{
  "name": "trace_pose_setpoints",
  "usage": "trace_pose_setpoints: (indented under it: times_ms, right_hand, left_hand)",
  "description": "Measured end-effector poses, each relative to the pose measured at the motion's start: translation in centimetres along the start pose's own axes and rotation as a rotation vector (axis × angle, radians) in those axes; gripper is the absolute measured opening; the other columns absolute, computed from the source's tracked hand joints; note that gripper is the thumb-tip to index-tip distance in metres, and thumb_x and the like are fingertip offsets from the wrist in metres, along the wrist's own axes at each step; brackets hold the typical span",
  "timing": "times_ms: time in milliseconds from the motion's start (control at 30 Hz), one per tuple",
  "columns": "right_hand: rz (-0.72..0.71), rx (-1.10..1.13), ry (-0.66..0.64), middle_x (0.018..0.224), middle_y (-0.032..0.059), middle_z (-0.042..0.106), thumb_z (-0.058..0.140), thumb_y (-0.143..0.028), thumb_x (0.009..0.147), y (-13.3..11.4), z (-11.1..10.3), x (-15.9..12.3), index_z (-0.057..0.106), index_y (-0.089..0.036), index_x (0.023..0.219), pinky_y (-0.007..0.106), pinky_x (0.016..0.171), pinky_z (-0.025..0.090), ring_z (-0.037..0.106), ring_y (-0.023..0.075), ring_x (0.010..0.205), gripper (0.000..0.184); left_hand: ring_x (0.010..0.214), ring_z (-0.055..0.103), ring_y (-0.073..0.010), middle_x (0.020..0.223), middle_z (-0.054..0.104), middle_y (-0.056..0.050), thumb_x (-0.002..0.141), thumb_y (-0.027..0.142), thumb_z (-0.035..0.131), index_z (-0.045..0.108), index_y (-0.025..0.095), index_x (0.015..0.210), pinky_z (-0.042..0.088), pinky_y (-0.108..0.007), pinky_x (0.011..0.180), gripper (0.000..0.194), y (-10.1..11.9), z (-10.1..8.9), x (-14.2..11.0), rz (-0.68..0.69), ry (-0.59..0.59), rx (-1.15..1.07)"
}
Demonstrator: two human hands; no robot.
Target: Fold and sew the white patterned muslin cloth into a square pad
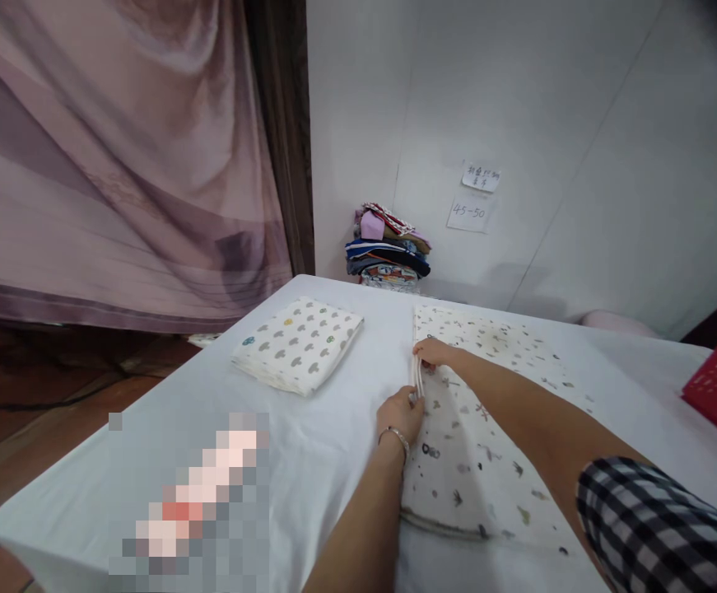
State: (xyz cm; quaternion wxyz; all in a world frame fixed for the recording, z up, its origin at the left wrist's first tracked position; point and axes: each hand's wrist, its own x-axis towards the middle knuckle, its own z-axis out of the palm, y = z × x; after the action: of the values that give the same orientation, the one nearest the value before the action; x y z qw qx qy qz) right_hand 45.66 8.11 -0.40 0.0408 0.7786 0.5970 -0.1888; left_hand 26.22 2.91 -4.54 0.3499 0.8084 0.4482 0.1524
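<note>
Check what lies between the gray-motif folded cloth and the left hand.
In the head view, only the white table cover, lightly creased, shows between the gray-motif folded cloth and the left hand.

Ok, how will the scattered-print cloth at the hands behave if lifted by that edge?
The scattered-print cloth is probably floppy, since it lies spread flat on the white table. Its layers may slip apart, as stacked edges show where the left hand and right hand pinch it.
</note>
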Motion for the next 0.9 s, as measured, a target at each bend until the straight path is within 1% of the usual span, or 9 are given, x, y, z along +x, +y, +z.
trace_pose_setpoints:
  times_ms: [67,167,267,333,433,533,733,800,900]
  right_hand:
    - [0.023,0.042,-0.026,0.076,0.0048,0.07,0.039,-0.011,0.079,0.0,-0.2,0.0,0.062,-0.019,0.106,0.023,0.058,0.047,0.063,0.0147,0.061,0.037]
    - [0.047,0.095,-0.055,0.078,0.0043,0.07,0.037,-0.009,0.079,0.1,-0.5,0.0,0.058,-0.019,0.114,0.021,0.056,0.047,0.063,0.0131,0.059,0.043]
    - [0.041,0.115,-0.067,0.083,0.0037,0.07,0.039,-0.008,0.077,0.1,-0.9,-0.2,0.053,-0.02,0.122,0.019,0.056,0.046,0.063,0.0119,0.059,0.048]
    - [0.028,0.106,-0.07,0.085,0.0034,0.07,0.041,-0.008,0.076,0.1,-1.1,-0.3,0.052,-0.02,0.123,0.019,0.056,0.046,0.063,0.0116,0.06,0.05]
    - [-0.007,0.051,-0.068,0.083,0.0036,0.07,0.044,-0.008,0.072,-0.1,-1.5,-0.6,0.056,-0.018,0.117,0.02,0.059,0.046,0.063,0.0126,0.063,0.048]
    - [-0.06,-0.039,-0.053,0.082,0.0038,0.069,0.048,-0.01,0.07,-0.3,-1.8,-0.9,0.063,-0.018,0.107,0.02,0.065,0.045,0.063,0.0146,0.072,0.04]
    - [-0.166,-0.249,-0.009,0.102,0.0054,0.066,0.052,-0.013,0.072,-0.4,-1.8,-0.5,0.066,-0.022,0.096,0.023,0.072,0.042,0.058,0.0198,0.096,0.029]
    - [-0.187,-0.314,0.002,0.103,0.0052,0.065,0.053,-0.014,0.072,-0.4,-1.6,-0.4,0.066,-0.023,0.094,0.024,0.072,0.041,0.058,0.0204,0.097,0.027]
    - [-0.221,-0.395,0.014,0.099,0.0058,0.065,0.053,-0.014,0.073,-0.5,-1.6,-0.4,0.065,-0.022,0.091,0.025,0.069,0.04,0.058,0.0207,0.093,0.023]
  left_hand:
    - [0.086,0.063,-0.0192,0.088,0.07,0.0,0.081,0.042,0.047,0.061,0.031,0.105,0.044,-0.029,0.074,0.03,0.0,0.1,0.0,0.0,0.002,0.006]
    - [0.086,0.063,-0.019,0.088,0.07,0.0,0.081,0.042,0.046,0.061,0.031,0.103,0.044,-0.028,0.073,0.029,0.1,0.0,0.0,-0.005,-0.006,0.015]
    - [0.084,0.063,-0.019,0.088,0.07,0.0,0.081,0.042,0.046,0.062,0.031,0.101,0.044,-0.028,0.072,0.028,0.2,-0.2,-0.1,-0.006,-0.013,0.029]
    - [0.085,0.063,-0.0192,0.088,0.07,-0.001,0.082,0.042,0.045,0.062,0.031,0.1,0.044,-0.028,0.072,0.027,0.2,-0.2,-0.1,-0.005,-0.012,0.042]
    - [0.086,0.063,-0.0195,0.089,0.07,-0.001,0.082,0.042,0.045,0.062,0.031,0.101,0.044,-0.028,0.072,0.028,0.1,-0.2,-0.1,0.0,-0.009,0.045]
    - [0.086,0.063,-0.019,0.089,0.07,-0.001,0.082,0.042,0.045,0.062,0.031,0.101,0.044,-0.028,0.073,0.027,0.1,-0.2,0.0,0.0,-0.008,0.035]
    - [0.086,0.063,-0.0189,0.089,0.07,-0.001,0.082,0.041,0.045,0.063,0.031,0.1,0.044,-0.027,0.073,0.027,0.3,-0.4,-0.1,-0.016,-0.017,0.028]
    - [0.086,0.063,-0.0192,0.09,0.07,-0.001,0.082,0.041,0.045,0.063,0.03,0.1,0.044,-0.028,0.073,0.027,0.4,-0.4,-0.1,-0.013,-0.017,0.024]
    - [0.087,0.063,-0.0193,0.09,0.07,-0.001,0.083,0.041,0.045,0.063,0.03,0.101,0.044,-0.028,0.074,0.028,0.4,-0.5,-0.2,-0.013,-0.023,0.019]
